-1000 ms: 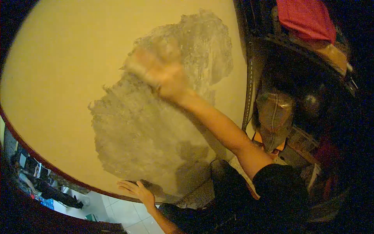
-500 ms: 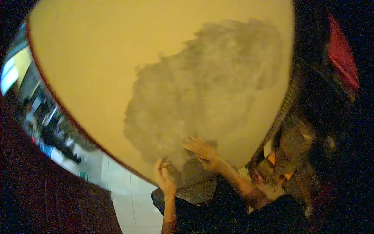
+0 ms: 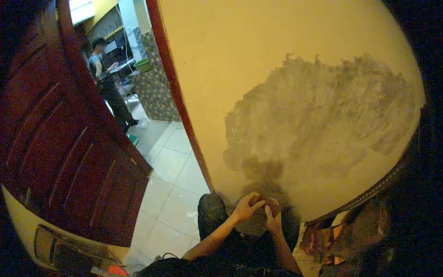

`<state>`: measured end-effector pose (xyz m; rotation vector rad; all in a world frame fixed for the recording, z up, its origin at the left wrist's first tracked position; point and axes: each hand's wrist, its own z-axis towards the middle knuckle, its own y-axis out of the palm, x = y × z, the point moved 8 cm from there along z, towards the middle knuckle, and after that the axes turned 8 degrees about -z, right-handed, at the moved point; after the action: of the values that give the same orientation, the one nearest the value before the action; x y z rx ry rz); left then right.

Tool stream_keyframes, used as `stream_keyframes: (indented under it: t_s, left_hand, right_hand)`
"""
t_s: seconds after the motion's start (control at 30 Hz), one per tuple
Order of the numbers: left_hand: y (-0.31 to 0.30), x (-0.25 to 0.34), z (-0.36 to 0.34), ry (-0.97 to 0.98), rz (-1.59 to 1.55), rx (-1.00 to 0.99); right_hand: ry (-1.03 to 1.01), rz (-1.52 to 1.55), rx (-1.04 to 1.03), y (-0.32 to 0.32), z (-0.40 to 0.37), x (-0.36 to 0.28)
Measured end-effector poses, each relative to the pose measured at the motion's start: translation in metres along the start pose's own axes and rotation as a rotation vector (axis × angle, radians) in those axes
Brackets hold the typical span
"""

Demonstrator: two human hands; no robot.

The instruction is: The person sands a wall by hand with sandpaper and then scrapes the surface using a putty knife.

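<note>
Head — hands (image 3: 247, 208) w/ brown obj. (image 3: 272, 204), patched wall (image 3: 318, 124)

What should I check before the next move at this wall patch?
1. Left hand and right hand both in view: ok.
2. Small brown piece held between them: ok.
3. Its type and working face identified: cannot tell, fingers cover part.
4. Grey patch even in tone: not ok, it looks mottled.
5. Patch dry: cannot tell.
6. Other person away from the hands: ok, beyond the doorway.
</note>
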<state>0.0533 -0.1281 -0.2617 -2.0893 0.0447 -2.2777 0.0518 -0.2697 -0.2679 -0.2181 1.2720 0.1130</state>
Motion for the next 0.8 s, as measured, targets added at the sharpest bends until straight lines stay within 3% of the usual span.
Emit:
stream_keyframes:
  t_s: [0.1,0.17,0.2,0.27,0.33,0.4,0.5,0.57,0.63,0.7,0.8]
  left_hand:
    - [-0.016,0.006,0.005,-0.069,0.005,0.003]
    - [-0.03,0.013,0.002,-0.073,-0.09,-0.143]
    - [-0.046,0.027,0.001,-0.054,-0.087,-0.132]
    - [-0.068,0.054,-0.005,-0.022,-0.078,-0.198]
    - [-0.105,0.047,-0.005,-0.055,-0.217,-0.206]
    - [-0.14,0.028,0.001,0.031,-0.409,-0.358]
    - [-0.203,0.029,0.003,0.127,-0.393,-0.311]
    - [-0.235,0.074,0.0,0.366,-0.871,-0.375]
    - [-0.266,0.1,0.004,0.441,-0.913,-0.314]
    - [-0.294,0.132,-0.003,0.535,-0.943,-0.249]
    - [-0.326,0.171,-0.024,0.604,-0.951,-0.064]
  right_hand:
    - [0.149,0.01,0.067,-0.015,0.009,0.014]
    - [-0.003,-0.102,-0.173,-0.011,0.019,0.002]
    - [-0.023,-0.104,-0.181,-0.012,0.023,-0.001]
    - [0.04,-0.183,-0.378,-0.01,0.025,0.007]
    - [0.248,-0.106,-0.498,0.003,0.03,0.015]
    - [0.328,-0.287,-0.633,0.016,0.039,0.042]
    - [0.205,-0.335,-0.819,0.065,0.072,0.046]
    - [0.139,-0.35,-1.002,0.102,0.075,0.04]
    - [0.121,-0.369,-1.138,0.128,0.074,0.02]
    - [-0.036,-0.368,-1.236,0.16,0.085,-0.015]
    - [-0.028,-0.325,-1.345,0.198,0.091,-0.06]
